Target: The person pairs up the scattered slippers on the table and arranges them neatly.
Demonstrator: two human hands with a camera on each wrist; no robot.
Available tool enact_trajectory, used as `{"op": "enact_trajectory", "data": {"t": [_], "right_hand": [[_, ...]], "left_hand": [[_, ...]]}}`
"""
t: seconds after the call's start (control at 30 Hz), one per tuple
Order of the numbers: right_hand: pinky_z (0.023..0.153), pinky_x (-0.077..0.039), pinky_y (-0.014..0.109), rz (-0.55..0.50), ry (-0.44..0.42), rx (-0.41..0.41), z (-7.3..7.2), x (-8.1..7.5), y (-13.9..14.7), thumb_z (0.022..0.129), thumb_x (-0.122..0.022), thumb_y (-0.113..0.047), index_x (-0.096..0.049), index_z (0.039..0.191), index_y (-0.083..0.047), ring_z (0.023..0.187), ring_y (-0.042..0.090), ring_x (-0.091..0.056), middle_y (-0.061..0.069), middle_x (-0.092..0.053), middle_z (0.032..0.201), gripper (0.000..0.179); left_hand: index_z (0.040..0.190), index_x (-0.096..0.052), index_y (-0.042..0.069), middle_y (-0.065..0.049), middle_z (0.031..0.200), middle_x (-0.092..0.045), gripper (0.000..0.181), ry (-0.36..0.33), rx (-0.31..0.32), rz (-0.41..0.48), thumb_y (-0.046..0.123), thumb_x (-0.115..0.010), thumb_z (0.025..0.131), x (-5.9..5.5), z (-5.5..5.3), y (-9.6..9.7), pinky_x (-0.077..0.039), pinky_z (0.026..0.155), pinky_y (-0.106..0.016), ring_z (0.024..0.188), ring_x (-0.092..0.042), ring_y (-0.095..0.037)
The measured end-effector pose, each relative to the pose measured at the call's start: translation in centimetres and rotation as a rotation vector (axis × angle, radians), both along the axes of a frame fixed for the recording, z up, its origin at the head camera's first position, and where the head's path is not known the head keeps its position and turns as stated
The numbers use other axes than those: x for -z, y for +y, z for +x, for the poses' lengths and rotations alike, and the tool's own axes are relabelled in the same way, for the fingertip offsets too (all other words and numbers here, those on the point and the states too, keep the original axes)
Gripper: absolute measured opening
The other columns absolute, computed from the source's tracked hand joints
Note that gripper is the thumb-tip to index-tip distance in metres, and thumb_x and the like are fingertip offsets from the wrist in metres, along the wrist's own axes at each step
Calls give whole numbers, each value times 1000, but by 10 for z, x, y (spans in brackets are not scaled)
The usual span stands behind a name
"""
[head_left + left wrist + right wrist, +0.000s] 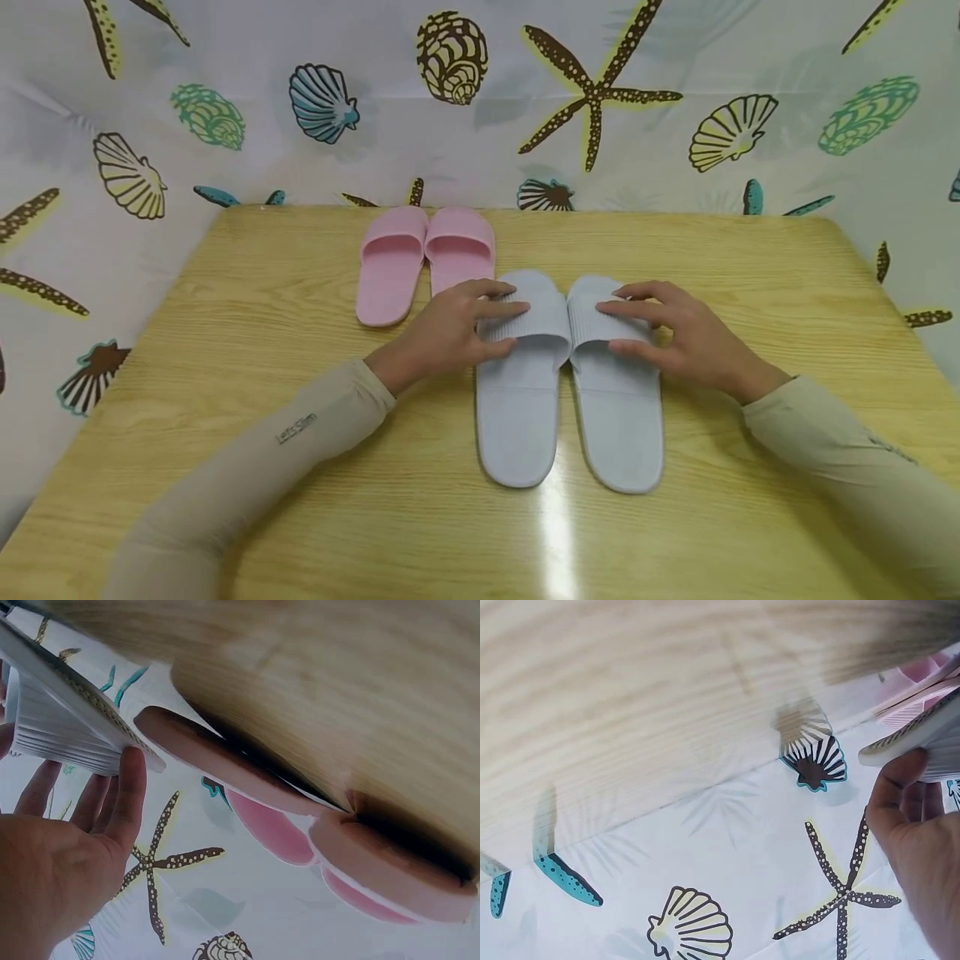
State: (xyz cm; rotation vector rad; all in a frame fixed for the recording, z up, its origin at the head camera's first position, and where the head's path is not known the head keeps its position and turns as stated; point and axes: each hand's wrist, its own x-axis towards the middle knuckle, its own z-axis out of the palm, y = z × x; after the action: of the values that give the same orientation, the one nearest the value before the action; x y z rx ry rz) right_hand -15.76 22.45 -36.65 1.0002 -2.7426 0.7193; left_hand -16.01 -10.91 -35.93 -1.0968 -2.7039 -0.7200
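Observation:
Two white slippers (519, 425) stand side by side, toes away from me, their ribbed straps touching. My left hand (450, 329) holds the left one, thumb and fingers spread over its strap from the outer side. In the left wrist view a finger of that hand overlaps the sole edge of the white slipper (67, 690), which looks tilted. On the other side my right hand (693, 337) grips the right white slipper (621, 442) by its strap. The right wrist view shows curled fingers at its sole edge (900, 742), with patterned tread visible.
A pair of pink slippers (390, 287) sits on the wooden table (262, 292) behind and left, partly covered by the left hand. White cloth (495, 142) printed with shells and starfish hangs around the back and sides.

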Motion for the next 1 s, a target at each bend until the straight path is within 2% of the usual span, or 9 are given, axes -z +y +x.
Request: {"op": "enact_trajectory", "data": {"t": [0.13, 0.3, 0.53, 0.7, 0.83, 1.0], "right_hand": [[97, -46, 47, -7, 12, -1, -3, 2, 0, 83, -81, -27, -64, 133, -32, 126, 26, -53, 4, -59, 133, 53], [97, -45, 47, -33, 44, -4, -10, 3, 1, 82, -82, -23, -65, 132, -28, 126, 27, -54, 6, -59, 134, 53], [98, -44, 50, -46, 52, 8, -22, 2, 0, 83, -81, -23, -66, 131, -26, 126, 31, -53, 8, -59, 133, 51], [100, -43, 52, -46, 58, 0, -28, 1, -1, 83, -81, -22, -67, 131, -24, 126, 33, -53, 11, -60, 132, 50], [102, -42, 54, -58, 63, 4, -34, 0, 1, 84, -80, -21, -67, 131, -23, 127, 33, -52, 11, -59, 133, 50], [103, -40, 56, -72, 74, 12, -43, -1, 4, 86, -78, -20, -66, 132, -22, 128, 35, -51, 13, -58, 135, 48]], "left_hand": [[128, -69, 17, -9, 135, -63, 44, -7, 7, -7, 31, -75, 87, 1, -7, 1, -49, 105, -39, 126, -60, -25], [129, -69, 16, -10, 135, -64, 45, -43, 31, 36, 31, -77, 86, 2, -17, 0, -49, 105, -38, 127, -59, -24], [128, -70, 18, -7, 138, -62, 45, -174, 11, 92, 30, -78, 85, 1, -36, 2, -54, 90, -36, 121, -62, -22], [128, -69, 20, -5, 139, -61, 47, -248, -3, 94, 32, -79, 84, -1, -45, 3, -55, 90, -36, 113, -64, -20], [129, -69, 20, -4, 139, -61, 48, -254, -2, 98, 33, -79, 84, -3, -52, 4, -54, 91, -34, 110, -63, -19], [129, -69, 19, -4, 139, -61, 47, -249, 4, 112, 31, -79, 85, -5, -61, 7, -53, 91, -34, 116, -61, -18]]}}
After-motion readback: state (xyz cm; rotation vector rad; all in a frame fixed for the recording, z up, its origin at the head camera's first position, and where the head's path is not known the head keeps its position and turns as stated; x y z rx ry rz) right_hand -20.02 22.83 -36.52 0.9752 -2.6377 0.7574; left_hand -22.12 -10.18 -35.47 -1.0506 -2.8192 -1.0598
